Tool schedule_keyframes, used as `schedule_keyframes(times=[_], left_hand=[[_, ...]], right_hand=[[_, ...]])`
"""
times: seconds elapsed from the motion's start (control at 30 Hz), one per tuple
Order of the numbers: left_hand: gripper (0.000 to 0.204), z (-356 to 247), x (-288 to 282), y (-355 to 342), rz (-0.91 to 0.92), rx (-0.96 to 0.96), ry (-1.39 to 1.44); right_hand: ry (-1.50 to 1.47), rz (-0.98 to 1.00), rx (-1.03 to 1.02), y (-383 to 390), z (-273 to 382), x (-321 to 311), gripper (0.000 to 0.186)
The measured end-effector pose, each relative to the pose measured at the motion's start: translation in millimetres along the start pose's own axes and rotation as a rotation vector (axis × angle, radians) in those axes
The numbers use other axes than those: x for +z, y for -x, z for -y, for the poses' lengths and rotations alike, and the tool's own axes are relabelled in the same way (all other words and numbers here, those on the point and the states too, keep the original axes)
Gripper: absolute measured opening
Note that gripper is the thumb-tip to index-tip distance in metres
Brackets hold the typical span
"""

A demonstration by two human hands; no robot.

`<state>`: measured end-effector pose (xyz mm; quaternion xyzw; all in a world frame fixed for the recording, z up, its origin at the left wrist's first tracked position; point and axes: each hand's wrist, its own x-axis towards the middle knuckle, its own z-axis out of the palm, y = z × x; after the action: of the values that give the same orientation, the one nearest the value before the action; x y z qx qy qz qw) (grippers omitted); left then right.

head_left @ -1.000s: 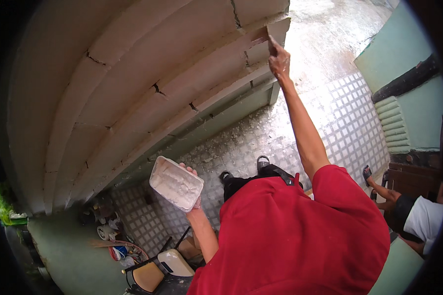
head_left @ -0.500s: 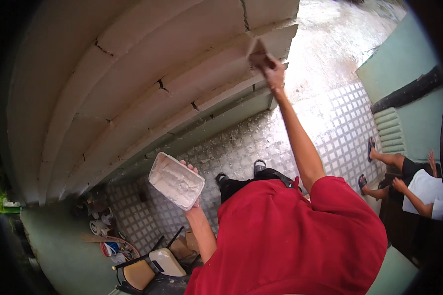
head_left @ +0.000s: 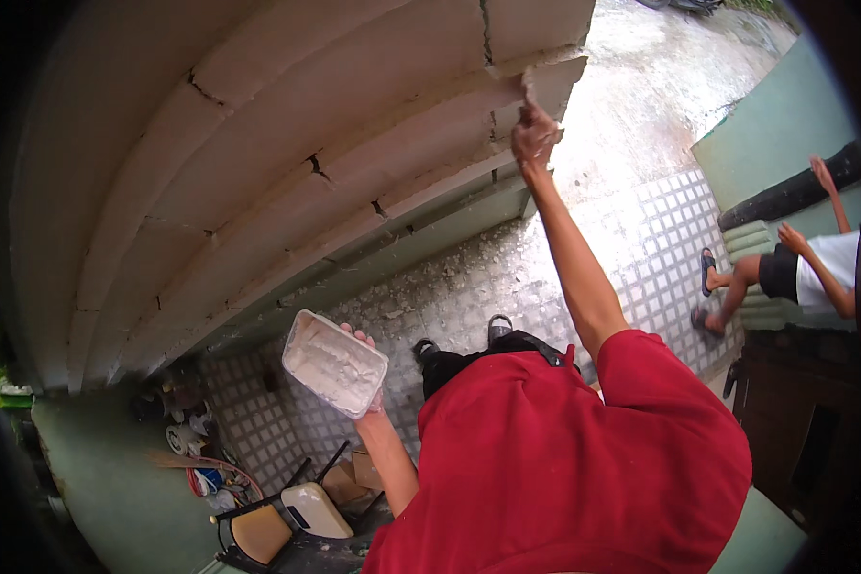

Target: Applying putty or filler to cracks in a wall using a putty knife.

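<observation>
My left hand [head_left: 371,400] holds a rectangular pale tub [head_left: 333,359] smeared inside with white filler, its fingers wrapped round the far side. My right hand [head_left: 536,136], reached up and out, grips a flat putty knife [head_left: 528,88] at the cracked, plastered surface [head_left: 421,115] of curved, stepped panels. The blade is seen nearly edge-on, so I cannot tell whether it touches. Dark cracks cross the panels near the knife and further left.
Tiled floor [head_left: 670,220] lies below, with a bright paved area [head_left: 670,86] beyond. Another person [head_left: 823,273] in white shirt and dark shorts is at the right beside a green wall. Chairs [head_left: 311,512], cardboard [head_left: 344,483] and clutter [head_left: 206,459] stand at the lower left.
My right hand with the knife dropped down and left, then rose slightly. The tub stays held in my left hand. The other person has risen higher in view, with arms raised.
</observation>
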<state>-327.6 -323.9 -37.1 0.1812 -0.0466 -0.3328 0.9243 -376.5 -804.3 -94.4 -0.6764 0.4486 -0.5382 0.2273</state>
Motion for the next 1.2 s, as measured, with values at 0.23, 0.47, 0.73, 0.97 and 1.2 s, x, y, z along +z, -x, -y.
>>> schedule_keyframes(times=[0.23, 0.47, 0.73, 0.97, 1.2], left_hand=[[0.061, 4.8, 7.0, -10.4, 0.069, -0.06, 0.001], [0.062, 10.0, 12.9, -9.0, 0.047, -0.095, 0.009], [0.062, 15.3, 18.7, -13.7, 0.055, -0.117, 0.022], [0.062, 11.8, 25.6, -7.3, 0.074, -0.113, 0.043], [0.062, 11.8, 30.5, -8.1, 0.074, -0.135, 0.052]], right_hand=[[-0.142, -0.061, -0.087, -5.4, 1.0, -36.4, 0.052], [0.003, -0.125, -0.051, -40.0, 9.5, -25.7, 0.056], [-0.129, 0.015, -0.212, 16.1, 49.3, -24.0, 0.055], [-0.048, -0.152, 0.047, -50.2, 15.3, -63.5, 0.06], [-0.151, -0.001, -0.047, 13.3, 48.4, -35.4, 0.053]])
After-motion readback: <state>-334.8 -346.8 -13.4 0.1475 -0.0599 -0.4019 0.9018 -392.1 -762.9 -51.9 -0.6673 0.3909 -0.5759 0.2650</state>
